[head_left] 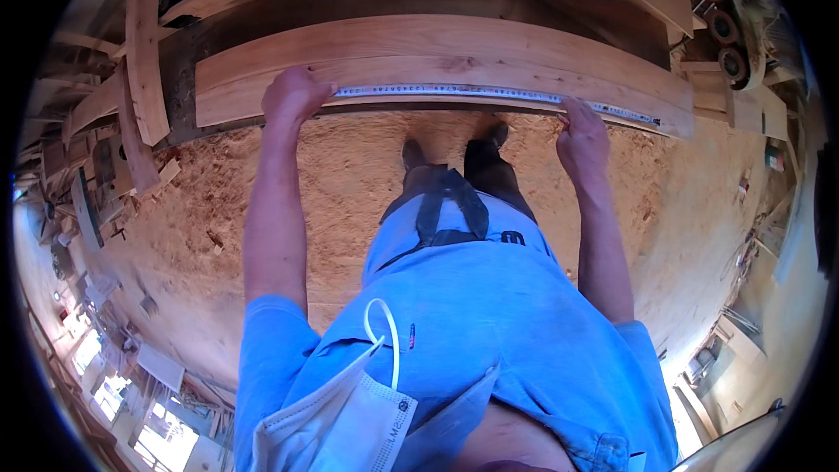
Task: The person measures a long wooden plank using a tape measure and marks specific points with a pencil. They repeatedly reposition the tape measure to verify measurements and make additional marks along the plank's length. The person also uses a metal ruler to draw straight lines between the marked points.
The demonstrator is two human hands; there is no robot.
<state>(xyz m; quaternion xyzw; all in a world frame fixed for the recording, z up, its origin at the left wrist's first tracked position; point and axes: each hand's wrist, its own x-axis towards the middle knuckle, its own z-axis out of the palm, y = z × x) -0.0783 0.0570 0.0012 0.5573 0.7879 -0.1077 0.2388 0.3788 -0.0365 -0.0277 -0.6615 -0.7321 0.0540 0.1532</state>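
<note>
A long wooden board (411, 39) lies crosswise in front of me. Along its near edge stretches a white measuring tape (454, 89), pulled straight and running past my right hand to a dark tip near the board's right end. My left hand (295, 96) is closed at the tape's left end, near the board's left part; whatever sits inside the fist is hidden. With thumb and fingers, my right hand (583, 135) pinches the tape's edge at the board's near side.
Sawdust and shavings cover the floor (341, 175) around my shoes. Upright and leaning planks (144, 52) crowd the left. At the upper right stands a row of round rollers or wheels (724, 28). A white face mask (341, 411) hangs at my chest.
</note>
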